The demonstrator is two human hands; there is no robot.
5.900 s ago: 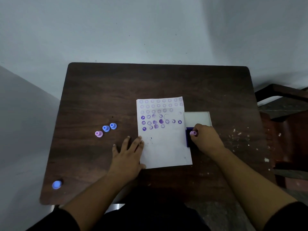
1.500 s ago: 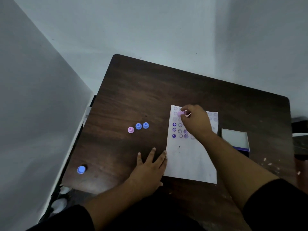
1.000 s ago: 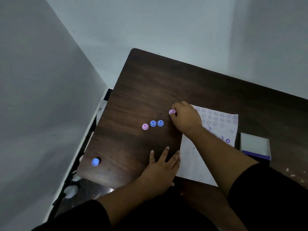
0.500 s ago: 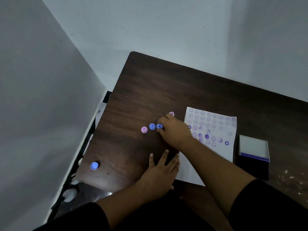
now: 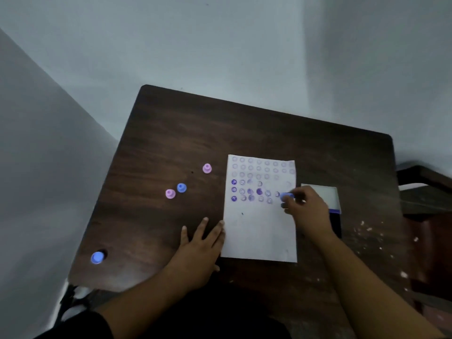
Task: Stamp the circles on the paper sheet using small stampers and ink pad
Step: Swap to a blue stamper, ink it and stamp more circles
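Note:
A white paper sheet (image 5: 259, 231) with rows of printed circles lies on the dark wooden table (image 5: 186, 133); several circles carry purple stamps. My right hand (image 5: 307, 210) holds a blue stamper (image 5: 286, 196) over the sheet's right edge, next to the ink pad (image 5: 325, 199) with its white lid raised. My left hand (image 5: 198, 243) lies flat on the table, fingertips touching the sheet's left edge. Left of the sheet stand a pink stamper (image 5: 207, 168), a second blue stamper (image 5: 181, 187) and another pink stamper (image 5: 170, 193).
A lone blue stamper (image 5: 97, 257) sits near the table's front left corner. Grey walls close in on the left and behind. A dark chair frame (image 5: 425, 177) stands to the right. White flecks dot the table's right side.
My right hand put the pink stamper down left of the sheet, picked up a blue stamper from the row, and carried it right to the sheet's edge by the ink pad.

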